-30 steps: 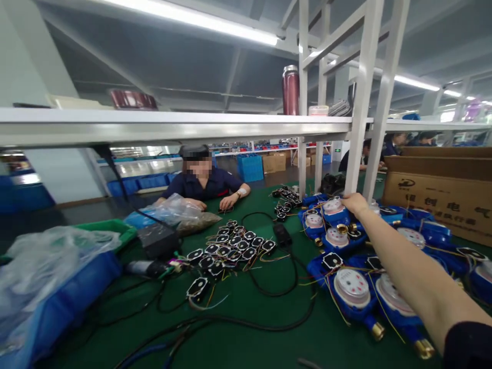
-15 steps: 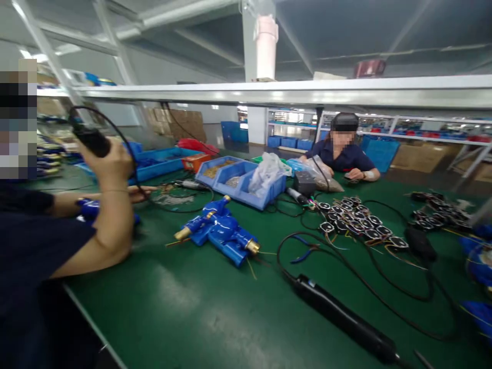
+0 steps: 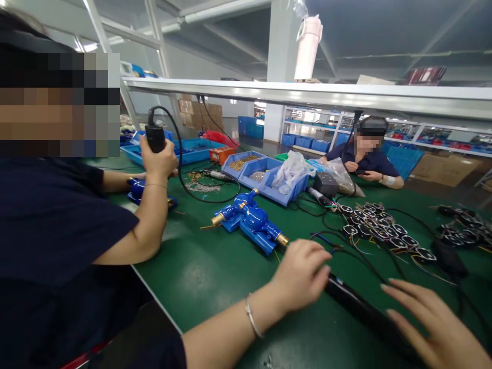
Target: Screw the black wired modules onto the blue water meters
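Note:
A long black electric screwdriver [image 3: 365, 312] lies on the green table [image 3: 215, 271] with its cable running off to the back. My left hand [image 3: 303, 277] curls over the tool's near-left end, a thin bracelet on the wrist. At the bottom right, my right hand [image 3: 434, 323] hovers by the tool's other end, fingers spread and holding nothing. A few blue water meter bodies with brass ends [image 3: 251, 220] lie just beyond my left hand.
A co-worker on the left holds a black corded driver [image 3: 156, 136] upright over a blue meter [image 3: 138, 188]. Blue parts bins [image 3: 249, 169], a plastic bag [image 3: 292, 171] and several black wired modules [image 3: 380, 230] sit farther back. Another person [image 3: 365, 159] works across the table.
The view swung left from the pile of blue meters to this part of the table. Both my hands came into view, the left one landing on the black screwdriver.

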`<state>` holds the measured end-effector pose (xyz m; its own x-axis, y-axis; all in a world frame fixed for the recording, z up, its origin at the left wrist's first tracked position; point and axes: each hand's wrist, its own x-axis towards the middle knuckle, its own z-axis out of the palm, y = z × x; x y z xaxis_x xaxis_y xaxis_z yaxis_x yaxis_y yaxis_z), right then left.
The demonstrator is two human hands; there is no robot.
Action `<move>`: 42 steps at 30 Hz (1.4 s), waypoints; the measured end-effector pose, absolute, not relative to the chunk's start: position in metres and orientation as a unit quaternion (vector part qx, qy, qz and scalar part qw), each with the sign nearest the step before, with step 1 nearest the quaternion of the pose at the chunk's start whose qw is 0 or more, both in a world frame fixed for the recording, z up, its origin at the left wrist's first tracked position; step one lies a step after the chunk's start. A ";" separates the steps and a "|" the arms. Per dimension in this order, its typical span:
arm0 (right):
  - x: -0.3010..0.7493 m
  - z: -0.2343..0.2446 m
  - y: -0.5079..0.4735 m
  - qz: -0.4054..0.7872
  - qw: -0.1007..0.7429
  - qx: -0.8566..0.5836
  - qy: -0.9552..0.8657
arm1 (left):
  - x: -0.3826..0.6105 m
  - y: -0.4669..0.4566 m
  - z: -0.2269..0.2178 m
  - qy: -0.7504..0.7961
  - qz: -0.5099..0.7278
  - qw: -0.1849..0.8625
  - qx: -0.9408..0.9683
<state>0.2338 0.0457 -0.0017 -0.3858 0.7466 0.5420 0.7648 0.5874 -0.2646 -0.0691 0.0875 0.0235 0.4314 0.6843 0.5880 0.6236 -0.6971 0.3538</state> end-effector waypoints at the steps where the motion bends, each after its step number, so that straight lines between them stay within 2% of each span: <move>1: 0.202 -0.007 0.043 0.011 0.313 -0.427 -0.848 | -0.097 0.099 0.025 0.451 0.384 0.020 0.806; 3: 0.133 -0.015 0.043 0.111 0.301 -0.420 -0.849 | -0.157 0.120 0.024 0.562 0.402 -0.023 0.722; 6: 0.040 -0.021 0.062 0.145 0.309 -0.416 -0.843 | -0.233 0.144 0.014 0.675 0.398 -0.066 0.618; 9: -0.023 -0.030 0.097 0.148 0.327 -0.439 -0.823 | -0.281 0.156 -0.002 0.714 0.361 -0.069 0.596; 13: -0.054 -0.042 0.135 0.162 0.340 -0.469 -0.799 | -0.309 0.168 -0.020 0.701 0.322 -0.040 0.635; 19: -0.035 -0.035 0.146 0.245 0.387 -0.482 -0.747 | -0.325 0.184 -0.027 0.696 0.327 0.014 0.639; 25: -0.006 -0.026 0.115 0.477 0.446 -0.509 -0.561 | -0.331 0.187 -0.032 0.691 0.353 0.038 0.630; 29: 0.012 -0.027 0.060 0.648 0.415 -0.495 -0.403 | -0.330 0.188 -0.033 0.690 0.363 0.055 0.623; 32: 0.029 -0.022 0.021 0.732 0.378 -0.486 -0.293 | -0.325 0.188 -0.032 0.698 0.359 0.067 0.616; 39: 0.092 -0.021 -0.016 0.765 0.341 -0.523 -0.158 | -0.302 0.178 -0.008 0.704 0.331 0.054 0.627; 42: 0.126 -0.038 -0.025 0.732 0.372 -0.552 -0.146 | -0.290 0.171 0.012 0.711 0.302 0.048 0.634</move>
<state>0.1264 -0.0251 -0.0381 -0.1135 0.7061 -0.6990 -0.3826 -0.6803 -0.6251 -0.2904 0.1706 0.0123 -0.1916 0.9299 0.3141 0.8719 0.0143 0.4895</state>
